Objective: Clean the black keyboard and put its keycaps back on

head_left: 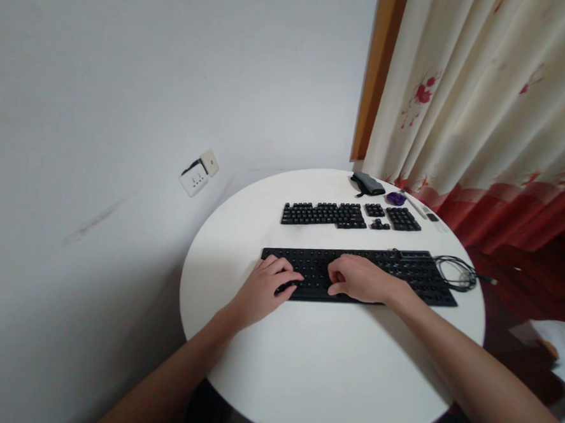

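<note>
A black keyboard base point(314, 292) with its keycaps off lies across the white round table, with bare key sockets showing. My left hand point(266, 284) rests on its left end, the fingers stretched forward and the thumb apart from them. Over the middle of the base is my right hand point(357, 278), its fingers curled in and closed. Whatever those fingers may hold is hidden. Behind the base, loose black keycaps point(324, 214) are laid out in keyboard order, with a number-pad block of keycaps point(403, 219) at the right.
A coiled black cable point(455, 273) lies at the base's right end, its plug past the table edge point(480, 313). At the back right are a grey-and-black folded item point(368, 183), a purple item point(396, 198) and a pale strip point(414, 204). Wall and curtain point(467, 89) stand close behind.
</note>
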A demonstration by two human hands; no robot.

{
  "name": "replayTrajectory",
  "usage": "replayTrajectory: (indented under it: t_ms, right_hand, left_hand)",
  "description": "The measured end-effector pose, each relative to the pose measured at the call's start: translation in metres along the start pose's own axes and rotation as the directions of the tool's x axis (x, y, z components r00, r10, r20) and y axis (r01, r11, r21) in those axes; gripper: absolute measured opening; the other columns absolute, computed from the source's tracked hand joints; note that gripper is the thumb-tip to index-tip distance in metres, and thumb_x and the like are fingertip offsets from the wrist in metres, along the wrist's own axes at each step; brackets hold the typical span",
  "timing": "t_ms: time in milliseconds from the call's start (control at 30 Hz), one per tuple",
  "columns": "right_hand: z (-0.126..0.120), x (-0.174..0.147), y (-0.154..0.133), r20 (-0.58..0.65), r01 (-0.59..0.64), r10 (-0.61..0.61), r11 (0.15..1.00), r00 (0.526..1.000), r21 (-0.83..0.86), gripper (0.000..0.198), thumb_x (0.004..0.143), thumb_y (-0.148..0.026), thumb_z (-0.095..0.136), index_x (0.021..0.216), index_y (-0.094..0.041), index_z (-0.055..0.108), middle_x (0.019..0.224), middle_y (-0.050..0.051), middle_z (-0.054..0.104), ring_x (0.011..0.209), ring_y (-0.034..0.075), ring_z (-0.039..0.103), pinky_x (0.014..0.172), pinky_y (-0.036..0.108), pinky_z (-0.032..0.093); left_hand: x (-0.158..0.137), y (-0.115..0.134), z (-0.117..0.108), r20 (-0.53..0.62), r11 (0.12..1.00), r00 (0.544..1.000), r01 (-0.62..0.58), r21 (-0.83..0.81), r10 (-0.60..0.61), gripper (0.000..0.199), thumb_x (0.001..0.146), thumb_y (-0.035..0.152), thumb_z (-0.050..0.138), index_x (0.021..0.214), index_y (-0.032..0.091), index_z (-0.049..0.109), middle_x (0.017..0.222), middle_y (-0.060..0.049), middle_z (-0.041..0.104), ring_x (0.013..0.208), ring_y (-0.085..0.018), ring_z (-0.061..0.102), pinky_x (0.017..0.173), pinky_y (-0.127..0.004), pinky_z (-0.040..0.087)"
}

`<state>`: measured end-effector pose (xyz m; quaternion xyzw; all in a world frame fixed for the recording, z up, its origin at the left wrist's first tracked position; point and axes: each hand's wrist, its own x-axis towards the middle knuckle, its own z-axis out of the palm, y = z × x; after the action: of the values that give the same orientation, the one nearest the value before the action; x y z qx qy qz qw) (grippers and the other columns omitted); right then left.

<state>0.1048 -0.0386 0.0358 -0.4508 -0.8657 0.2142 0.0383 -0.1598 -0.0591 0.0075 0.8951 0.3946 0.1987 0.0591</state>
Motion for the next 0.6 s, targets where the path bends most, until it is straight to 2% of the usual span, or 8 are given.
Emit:
replayTrajectory:
  t_ms: [100,167,333,433,600]
  right_hand:
    - [0.0006,0.0002,-0.0002,-0.001,-0.016,0.016,1.0,1.0,-0.002,0.017,0.079,-0.033,0.079,0.077,-0.02,0.068,0.078,0.001,0.069,0.075,0.018,0.059,0.063,0.026,0.034]
    - [-0.0007,-0.0005,0.0008,-0.011,0.009,-0.009,1.0,1.0,0.006,0.018,0.079,-0.034,0.079,0.076,-0.02,0.068,0.077,0.0,0.068,0.072,0.017,0.058,0.062,0.026,0.033]
    - [-0.0046,-0.0023,0.0024,-0.101,0.088,-0.084,0.995,0.991,0.042,0.018,0.084,-0.033,0.075,0.075,-0.019,0.067,0.074,0.0,0.066,0.067,0.014,0.055,0.061,0.025,0.032]
    - [-0.0029,-0.001,0.0001,-0.075,0.091,-0.088,0.995,0.993,0.039,0.019,0.083,-0.035,0.076,0.075,-0.019,0.068,0.074,0.0,0.067,0.068,0.015,0.056,0.061,0.025,0.032]
    - [0.0032,0.0023,-0.0032,-0.02,0.045,-0.045,0.999,0.999,-0.019,0.018,0.081,-0.034,0.077,0.074,-0.02,0.069,0.076,0.001,0.069,0.072,0.017,0.06,0.062,0.026,0.033]
  left_hand:
    - [0.0003,0.0001,-0.0001,0.012,1.0,1.0,0.003,0.012,-0.004,0.031,0.091,0.02,0.062,0.119,0.032,0.068,0.103,-0.002,0.063,0.097,-0.021,0.053,0.084,-0.036,0.041]
    - [0.0001,-0.0009,-0.0012,-0.004,1.0,1.0,-0.013,0.014,0.013,0.031,0.091,0.019,0.061,0.118,0.032,0.069,0.101,-0.002,0.064,0.095,-0.02,0.053,0.082,-0.036,0.04]
    - [-0.0016,-0.0034,-0.0049,-0.077,0.998,0.995,-0.066,-0.017,0.065,0.034,0.084,0.004,0.058,0.096,0.03,0.076,0.094,0.0,0.068,0.092,-0.019,0.054,0.083,-0.038,0.037]
    - [-0.002,-0.004,-0.006,-0.082,0.995,0.993,-0.093,-0.031,0.09,0.034,0.083,0.001,0.055,0.082,0.028,0.077,0.091,0.0,0.068,0.089,-0.019,0.054,0.082,-0.037,0.036]
    - [-0.0019,-0.0044,-0.0068,-0.026,0.991,0.991,-0.13,-0.01,0.129,0.038,0.086,0.001,0.05,0.078,0.027,0.076,0.09,-0.001,0.067,0.089,-0.019,0.053,0.08,-0.037,0.036]
